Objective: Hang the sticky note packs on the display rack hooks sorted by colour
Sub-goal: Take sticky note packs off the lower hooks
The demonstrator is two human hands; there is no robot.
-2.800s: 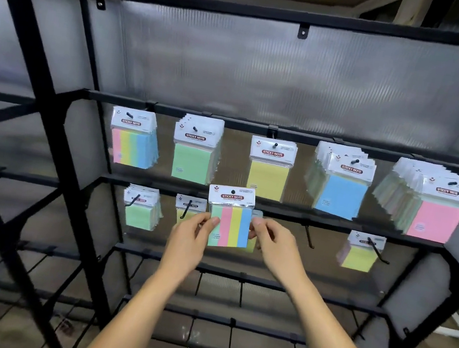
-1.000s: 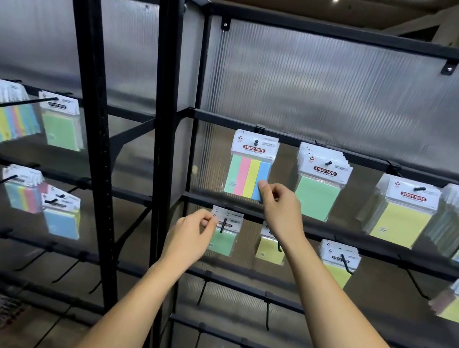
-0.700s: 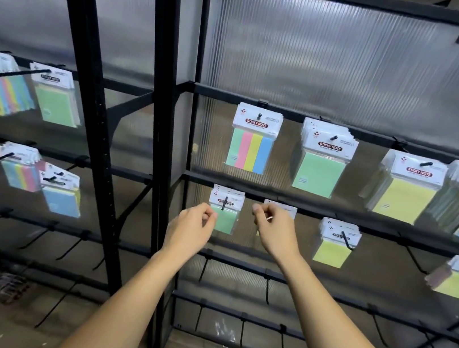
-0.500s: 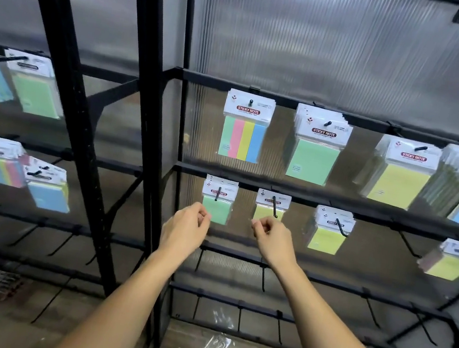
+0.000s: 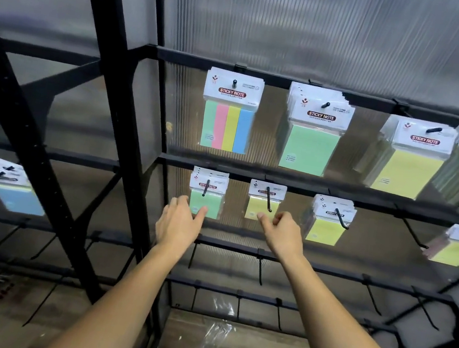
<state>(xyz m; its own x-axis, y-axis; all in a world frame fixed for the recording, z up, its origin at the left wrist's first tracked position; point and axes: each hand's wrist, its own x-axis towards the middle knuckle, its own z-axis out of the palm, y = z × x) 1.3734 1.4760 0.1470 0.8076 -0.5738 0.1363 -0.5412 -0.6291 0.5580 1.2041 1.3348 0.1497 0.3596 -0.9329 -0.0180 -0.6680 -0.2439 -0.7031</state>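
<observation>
Your left hand (image 5: 178,221) sits at the lower edge of the small green pack (image 5: 206,203) on the second rail, fingers loosely extended, thumb tip touching the pack, gripping nothing; your right hand (image 5: 283,232) is just below the small yellow pack (image 5: 261,208), fingers curled, thumb out toward its bottom edge, nothing held; multicolour pack (image 5: 227,127) hangs on the top-rail hook (image 5: 234,82), directly above the green one; large green stack (image 5: 311,148) beside it, yellow stack (image 5: 407,173) further right; black upright post (image 5: 149,147) close on your left; bare hooks on the third rail (image 5: 327,268) below both wrists; clear plastic wrapper (image 5: 212,342) on the floor.
</observation>
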